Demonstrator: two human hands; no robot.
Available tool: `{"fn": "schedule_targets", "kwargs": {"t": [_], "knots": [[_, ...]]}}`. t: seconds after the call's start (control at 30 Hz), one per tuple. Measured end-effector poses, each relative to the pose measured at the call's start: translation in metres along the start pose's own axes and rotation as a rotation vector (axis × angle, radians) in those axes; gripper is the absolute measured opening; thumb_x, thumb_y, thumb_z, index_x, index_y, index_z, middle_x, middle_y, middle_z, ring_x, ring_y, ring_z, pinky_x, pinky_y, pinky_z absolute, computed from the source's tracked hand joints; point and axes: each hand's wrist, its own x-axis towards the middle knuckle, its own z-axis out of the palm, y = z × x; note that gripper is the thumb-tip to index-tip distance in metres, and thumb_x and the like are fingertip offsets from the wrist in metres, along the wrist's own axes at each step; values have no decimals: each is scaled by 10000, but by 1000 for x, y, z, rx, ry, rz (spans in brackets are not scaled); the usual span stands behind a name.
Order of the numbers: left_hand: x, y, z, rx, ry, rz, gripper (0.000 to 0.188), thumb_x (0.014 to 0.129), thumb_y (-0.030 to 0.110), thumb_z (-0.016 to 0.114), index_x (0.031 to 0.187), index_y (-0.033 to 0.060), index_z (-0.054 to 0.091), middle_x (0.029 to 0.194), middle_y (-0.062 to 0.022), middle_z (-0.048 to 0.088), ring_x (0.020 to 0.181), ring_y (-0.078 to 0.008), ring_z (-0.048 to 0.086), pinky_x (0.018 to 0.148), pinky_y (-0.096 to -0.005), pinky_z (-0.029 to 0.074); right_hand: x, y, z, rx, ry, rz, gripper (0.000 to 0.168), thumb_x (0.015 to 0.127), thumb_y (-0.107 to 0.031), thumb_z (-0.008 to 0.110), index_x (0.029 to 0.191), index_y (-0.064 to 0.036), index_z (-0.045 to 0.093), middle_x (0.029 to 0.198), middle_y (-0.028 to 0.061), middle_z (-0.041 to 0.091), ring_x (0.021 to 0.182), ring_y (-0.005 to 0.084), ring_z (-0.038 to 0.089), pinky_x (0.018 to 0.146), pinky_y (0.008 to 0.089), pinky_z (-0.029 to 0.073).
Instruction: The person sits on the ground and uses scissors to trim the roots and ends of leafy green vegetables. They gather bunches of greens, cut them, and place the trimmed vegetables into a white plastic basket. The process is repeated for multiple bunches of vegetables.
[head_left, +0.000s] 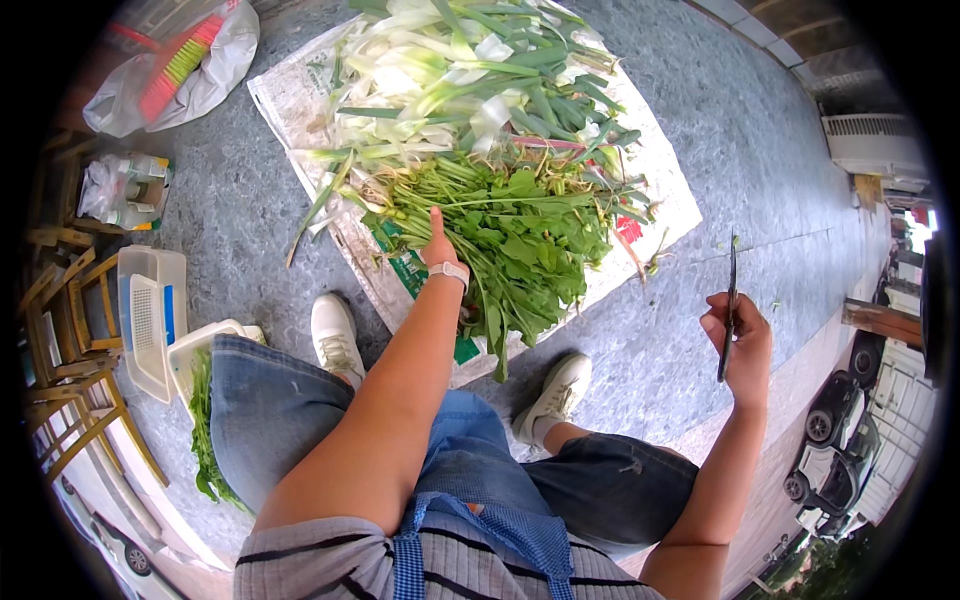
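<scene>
My left hand (442, 251), with a pale watch band at the wrist, is at a heap of leafy greens (525, 247). Its thumb lies over the stems; the other fingers are hidden, so a grip cannot be told. To the right, away from the heap, my right hand (742, 337) holds a thin dark knife (729, 322), seen edge-on with its tip pointing forward. Behind the greens are piled leeks or large scallions (450, 82), white stalks mixed with green leaves. Both heaps lie on a flattened white woven sack (289, 112) with green and red print, on the floor.
On the left stand a clear plastic bin (150, 262), a pale basket (217, 330) with greens (202, 427) beside my leg, a box of bottles (139, 191) and wooden stools (94, 300). A red broom (180, 67) lies on a plastic bag. Parked vehicles (832, 457) show far right.
</scene>
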Motion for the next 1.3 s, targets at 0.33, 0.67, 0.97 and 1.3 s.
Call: {"fn": "schedule_targets", "kwargs": {"t": [0.33, 0.67, 0.97, 1.3], "knots": [[16, 37, 3, 321, 130, -72, 836, 803, 394, 715, 1455, 8, 360, 1524, -175, 315, 1306, -315, 420, 1035, -456, 376, -1, 4, -2, 0, 1, -30, 239, 775, -46, 765, 967, 5, 632, 792, 46, 640, 733, 113, 599, 691, 260, 482], [4, 36, -73, 228, 88, -30, 910, 758, 382, 714, 1488, 47, 286, 1502, -139, 282, 1288, -279, 360, 1013, -465, 351, -3, -2, -1, -25, -23, -134, 253, 767, -65, 782, 961, 2, 635, 781, 53, 637, 705, 115, 592, 667, 260, 479], [3, 84, -150, 229, -396, -10, 427, 789, 395, 671, 1095, 103, 611, 1016, -105, 669, 920, -277, 641, 815, -450, 528, -16, -15, 1, 15, -15, -137, 274, 764, -77, 791, 972, 5, 632, 791, 56, 641, 731, 107, 597, 685, 249, 483], [-10, 96, -150, 231, -507, -3, 330, 827, 287, 702, 1080, 95, 613, 1029, -91, 668, 931, -275, 648, 853, -443, 532, -4, -18, 59, -67, -206, -241, 314, 773, -196, 807, 921, 15, 627, 772, 112, 626, 670, 200, 576, 654, 313, 474]]}}
